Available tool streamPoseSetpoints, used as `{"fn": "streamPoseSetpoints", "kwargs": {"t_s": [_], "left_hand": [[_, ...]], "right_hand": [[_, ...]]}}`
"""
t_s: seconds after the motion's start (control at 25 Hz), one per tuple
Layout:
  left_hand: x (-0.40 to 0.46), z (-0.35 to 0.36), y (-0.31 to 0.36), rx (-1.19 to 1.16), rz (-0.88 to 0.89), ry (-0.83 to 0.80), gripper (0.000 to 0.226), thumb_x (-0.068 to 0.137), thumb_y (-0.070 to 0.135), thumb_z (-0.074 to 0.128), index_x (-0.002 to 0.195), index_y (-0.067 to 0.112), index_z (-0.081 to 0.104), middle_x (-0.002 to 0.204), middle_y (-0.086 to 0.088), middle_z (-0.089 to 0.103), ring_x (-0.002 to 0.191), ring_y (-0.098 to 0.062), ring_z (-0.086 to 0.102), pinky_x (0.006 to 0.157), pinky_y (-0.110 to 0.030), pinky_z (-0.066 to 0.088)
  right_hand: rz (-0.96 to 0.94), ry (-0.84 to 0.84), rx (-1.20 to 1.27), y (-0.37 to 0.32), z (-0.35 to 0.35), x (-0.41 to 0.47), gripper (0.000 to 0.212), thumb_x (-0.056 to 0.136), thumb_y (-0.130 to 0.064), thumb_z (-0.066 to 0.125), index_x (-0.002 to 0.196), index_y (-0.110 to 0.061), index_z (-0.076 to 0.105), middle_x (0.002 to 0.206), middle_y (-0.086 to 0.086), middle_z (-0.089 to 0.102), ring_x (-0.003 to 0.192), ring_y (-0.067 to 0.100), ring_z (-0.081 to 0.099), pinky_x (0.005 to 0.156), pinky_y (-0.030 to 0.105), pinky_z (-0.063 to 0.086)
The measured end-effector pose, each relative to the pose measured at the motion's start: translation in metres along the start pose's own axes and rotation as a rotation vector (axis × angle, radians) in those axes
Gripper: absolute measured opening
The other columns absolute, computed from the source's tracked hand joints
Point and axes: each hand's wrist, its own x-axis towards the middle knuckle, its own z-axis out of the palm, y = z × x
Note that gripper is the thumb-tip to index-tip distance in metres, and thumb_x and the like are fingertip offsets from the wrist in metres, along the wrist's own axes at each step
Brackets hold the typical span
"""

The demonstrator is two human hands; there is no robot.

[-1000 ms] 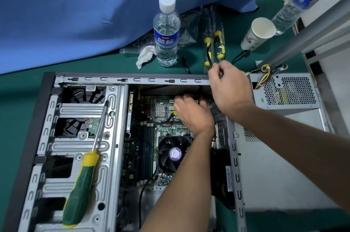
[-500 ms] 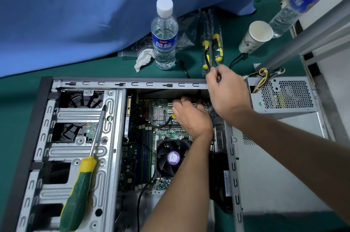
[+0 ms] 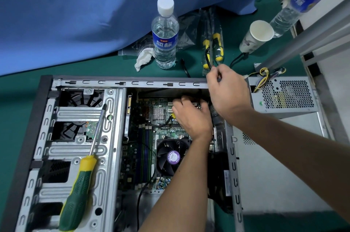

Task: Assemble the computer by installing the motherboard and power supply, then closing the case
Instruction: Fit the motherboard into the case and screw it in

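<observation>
The green-and-yellow-handled screwdriver (image 3: pixel 79 184) is lying on the open grey metal computer case (image 3: pixel 47 137), well left of both hands, its shaft pointing up and away. The left hand (image 3: pixel 191 116) is reaching down onto the green motherboard (image 3: pixel 140 148) lying flat inside the case, fingers curled; what it grips, I cannot tell. Just beyond it, the right hand (image 3: pixel 227 91) is pinching a thin black cable (image 3: pixel 207 57) over the case's far rim, with the perforated grey power supply box (image 3: pixel 284 95) sitting outside, to its right.

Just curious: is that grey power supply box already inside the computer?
Out. The power supply rests outside the case, beside its rear corner.
</observation>
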Motion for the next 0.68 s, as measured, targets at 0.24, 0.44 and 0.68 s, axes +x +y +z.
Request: {"fn": "streamPoseSetpoints", "kwargs": {"t_s": [0.24,0.44,0.68], "left_hand": [[0.0010,-0.0003,-0.0002,-0.016,-0.035,-0.005,0.032,0.080,0.022,0.072,0.102,0.001,0.060,0.107,-0.015,0.051,0.105,-0.031,0.044,0.095,-0.040,0.037],[0.0013,0.0001,0.0006,-0.009,-0.043,0.001,0.029,0.080,0.020,0.071,0.100,0.002,0.061,0.106,-0.014,0.051,0.104,-0.030,0.045,0.095,-0.039,0.038],[0.0013,0.0008,0.0025,-0.007,-0.051,0.006,0.030,0.079,0.016,0.070,0.103,0.001,0.061,0.106,-0.015,0.051,0.104,-0.032,0.046,0.094,-0.041,0.039]], "right_hand": [[0.020,0.001,0.003,-0.0002,0.0001,0.0006,0.035,0.101,-0.036,0.037,0.076,-0.013,0.044,0.071,0.008,0.055,0.072,0.034,0.051,0.063,0.038,0.037],[0.006,-0.003,0.007,0.0001,0.0000,0.0009,0.035,0.101,-0.037,0.037,0.079,-0.012,0.048,0.074,0.010,0.058,0.074,0.035,0.053,0.065,0.041,0.042],[0.002,-0.003,0.016,0.0011,0.0003,0.0008,0.036,0.102,-0.037,0.037,0.081,-0.011,0.050,0.074,0.010,0.059,0.074,0.034,0.054,0.065,0.041,0.043]]}}
